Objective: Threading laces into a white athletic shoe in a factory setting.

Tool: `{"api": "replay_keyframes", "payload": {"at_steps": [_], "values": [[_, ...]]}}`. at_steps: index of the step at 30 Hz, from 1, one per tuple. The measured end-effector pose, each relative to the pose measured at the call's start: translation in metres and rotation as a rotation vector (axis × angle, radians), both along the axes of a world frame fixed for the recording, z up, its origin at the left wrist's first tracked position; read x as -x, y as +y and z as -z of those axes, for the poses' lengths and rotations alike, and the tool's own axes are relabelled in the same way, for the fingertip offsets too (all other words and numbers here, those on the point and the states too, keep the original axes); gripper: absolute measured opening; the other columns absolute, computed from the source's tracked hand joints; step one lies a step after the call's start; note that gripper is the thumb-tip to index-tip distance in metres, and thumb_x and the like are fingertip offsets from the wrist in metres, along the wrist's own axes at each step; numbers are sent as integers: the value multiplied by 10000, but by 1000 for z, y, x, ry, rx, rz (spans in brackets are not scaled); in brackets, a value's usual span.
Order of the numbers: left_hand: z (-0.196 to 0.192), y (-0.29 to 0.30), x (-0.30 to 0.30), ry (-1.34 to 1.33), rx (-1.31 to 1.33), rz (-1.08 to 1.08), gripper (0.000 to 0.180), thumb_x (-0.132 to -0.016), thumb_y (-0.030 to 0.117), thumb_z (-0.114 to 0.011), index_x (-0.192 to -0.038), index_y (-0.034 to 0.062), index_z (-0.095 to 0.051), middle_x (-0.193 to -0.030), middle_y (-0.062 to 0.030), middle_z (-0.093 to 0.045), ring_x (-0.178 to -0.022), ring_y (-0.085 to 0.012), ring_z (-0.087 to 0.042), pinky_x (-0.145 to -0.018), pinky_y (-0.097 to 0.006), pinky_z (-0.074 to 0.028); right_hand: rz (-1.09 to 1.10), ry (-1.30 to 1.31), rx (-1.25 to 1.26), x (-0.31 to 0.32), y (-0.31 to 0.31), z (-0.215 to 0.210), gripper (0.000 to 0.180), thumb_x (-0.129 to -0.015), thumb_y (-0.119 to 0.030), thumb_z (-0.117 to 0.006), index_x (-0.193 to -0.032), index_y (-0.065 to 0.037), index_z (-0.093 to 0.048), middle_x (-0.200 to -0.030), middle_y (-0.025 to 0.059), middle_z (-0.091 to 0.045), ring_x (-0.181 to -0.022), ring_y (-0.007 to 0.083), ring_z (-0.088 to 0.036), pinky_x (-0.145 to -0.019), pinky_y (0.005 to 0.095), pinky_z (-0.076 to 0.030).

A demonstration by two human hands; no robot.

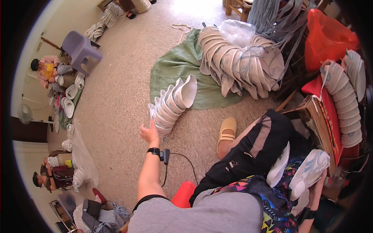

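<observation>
My left hand (150, 134), arm stretched forward, grips the near end of a short stack of white shoe uppers (175, 103) nested one in another. The far end of that stack leans over the edge of a green cloth (171, 66) on the floor. At the lower right, my right hand (319, 185) holds a white shoe upper (312, 171) with light blue stripes, its fingers partly hidden behind it. Another white shoe piece (279, 167) rests on the patterned cloth (268, 202) over my lap.
A long curved stack of uppers (241, 64) lies beyond the cloth. To the right are a wooden box (314, 124), a red bag (328, 39) and another stack (344, 108). Grey strips (276, 19) hang at the back. Two people sit left, near a purple chair (79, 48).
</observation>
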State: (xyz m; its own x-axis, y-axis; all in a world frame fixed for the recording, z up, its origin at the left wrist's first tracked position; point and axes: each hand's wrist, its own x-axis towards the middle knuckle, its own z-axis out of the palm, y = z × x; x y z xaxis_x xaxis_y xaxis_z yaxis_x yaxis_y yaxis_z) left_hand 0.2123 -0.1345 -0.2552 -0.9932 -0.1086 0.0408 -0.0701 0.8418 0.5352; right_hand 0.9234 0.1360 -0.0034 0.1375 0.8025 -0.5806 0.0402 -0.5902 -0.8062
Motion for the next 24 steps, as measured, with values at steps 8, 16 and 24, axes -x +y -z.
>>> {"api": "replay_keyframes", "payload": {"at_steps": [8,16,24], "values": [[-1,63,60,-452,-193,204,1200,-653,780,-655,-1494,24,-256,-1449,-302,-380,-1370,-416,-352,-1112,-462,-301,7,64,-20,-1,0,1,811,-897,-710,-401,-1508,-186,-298,-1519,55,-358,-1373,265,-365,-1112,435,-309],[-54,164,22,-747,337,191,1316,-549,840,-661,-1548,289,-5,-1572,-279,-63,-1374,-612,-97,-1101,-680,-116,-1,43,-48,14,-2,-3,841,-887,-707,-437,-1500,-143,-318,-1507,74,-379,-1355,268,-395,-1107,389,-329],[-15,148,41,-597,430,155,864,-784,529,-588,-1504,207,-233,-1503,-325,-241,-1310,-615,-278,-1052,-677,-239,29,-27,-35,10,-3,0,862,-886,-714,-426,-1504,-126,-305,-1519,81,-362,-1366,272,-383,-1117,387,-317]]}}
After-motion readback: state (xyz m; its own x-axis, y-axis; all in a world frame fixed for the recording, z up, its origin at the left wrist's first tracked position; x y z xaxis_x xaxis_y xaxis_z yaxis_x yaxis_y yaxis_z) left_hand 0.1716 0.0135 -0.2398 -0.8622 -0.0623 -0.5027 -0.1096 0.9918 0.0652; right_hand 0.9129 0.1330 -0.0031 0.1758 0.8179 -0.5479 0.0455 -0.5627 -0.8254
